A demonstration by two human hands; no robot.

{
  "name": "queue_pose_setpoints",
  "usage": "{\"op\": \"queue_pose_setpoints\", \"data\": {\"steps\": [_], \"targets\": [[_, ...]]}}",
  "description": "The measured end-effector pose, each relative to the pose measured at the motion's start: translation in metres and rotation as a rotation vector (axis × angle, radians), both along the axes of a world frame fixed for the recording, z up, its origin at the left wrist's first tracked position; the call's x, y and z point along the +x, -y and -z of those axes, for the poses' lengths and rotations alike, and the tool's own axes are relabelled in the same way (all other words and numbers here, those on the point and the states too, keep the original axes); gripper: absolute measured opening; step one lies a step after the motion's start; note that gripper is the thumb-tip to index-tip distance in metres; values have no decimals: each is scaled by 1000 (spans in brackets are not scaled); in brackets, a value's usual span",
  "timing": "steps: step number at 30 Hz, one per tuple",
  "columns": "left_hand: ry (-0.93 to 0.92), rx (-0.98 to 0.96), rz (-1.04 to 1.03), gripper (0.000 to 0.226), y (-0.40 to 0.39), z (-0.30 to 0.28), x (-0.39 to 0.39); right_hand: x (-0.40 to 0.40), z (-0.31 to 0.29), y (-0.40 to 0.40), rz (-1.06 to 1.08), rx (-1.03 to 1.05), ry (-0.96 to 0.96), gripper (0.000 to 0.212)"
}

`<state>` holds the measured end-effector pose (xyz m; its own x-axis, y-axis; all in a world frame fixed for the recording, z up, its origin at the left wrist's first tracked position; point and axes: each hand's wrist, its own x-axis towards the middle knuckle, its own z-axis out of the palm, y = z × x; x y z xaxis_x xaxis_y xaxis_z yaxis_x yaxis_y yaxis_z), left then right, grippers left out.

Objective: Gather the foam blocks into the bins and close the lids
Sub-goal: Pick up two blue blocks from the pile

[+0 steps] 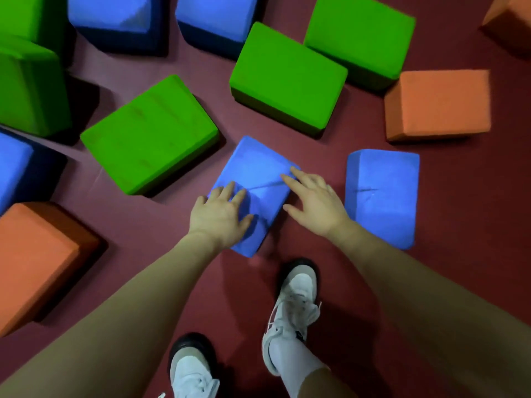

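A blue foam block [254, 170] lies tilted on the dark red floor just in front of me. My left hand [221, 215] presses flat on its near left corner, fingers spread. My right hand [313, 202] rests against its right edge, fingertips on top. Both hands touch the block from either side; it still sits on the floor. A second blue block [382, 196] lies right of my right hand. No bin or lid is in view.
Green blocks [149, 136] [287, 79] [359, 38] and more at far left, orange blocks [438, 104] [37, 259], and blue blocks [115, 15] at the back lie scattered on the floor. My two white shoes [296, 300] stand on bare floor behind the block.
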<state>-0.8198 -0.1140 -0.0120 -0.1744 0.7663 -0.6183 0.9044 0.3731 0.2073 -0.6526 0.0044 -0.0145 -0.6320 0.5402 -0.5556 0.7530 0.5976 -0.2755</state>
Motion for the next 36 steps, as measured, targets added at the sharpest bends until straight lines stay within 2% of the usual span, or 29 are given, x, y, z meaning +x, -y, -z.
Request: {"op": "queue_pose_setpoints", "data": {"steps": [4,10,13,17,20,24,27,29,32,34,36], "targets": [[3,-10,-58,85,11,40,4,4,39,6,-98,8,16,79],[3,19,-73,106,24,55,-5,9,58,14,-218,141,-121,88],[7,18,-37,110,25,55,-23,-3,55,8,-234,202,-146,83],[90,2,-60,112,18,40,-39,-23,47,0,-257,166,-235,68],[69,162,-31,104,23,30,-34,-44,37,-1,-196,185,-299,68],[42,299,-146,82,36,24,-29,-71,25,7,-60,203,-274,80],[-40,415,-155,68,40,19,-29,-80,25,17,6,203,-290,83],[-76,421,-122,77,45,20,-29,-84,27,20,44,159,-358,81],[-82,350,-84,113,47,25,-34,-85,29,20,80,121,-421,76],[-62,357,-114,115,44,23,-36,-82,27,20,101,101,-447,68],[-26,381,-126,102,42,19,-37,-77,22,20,134,73,-467,64]]}}
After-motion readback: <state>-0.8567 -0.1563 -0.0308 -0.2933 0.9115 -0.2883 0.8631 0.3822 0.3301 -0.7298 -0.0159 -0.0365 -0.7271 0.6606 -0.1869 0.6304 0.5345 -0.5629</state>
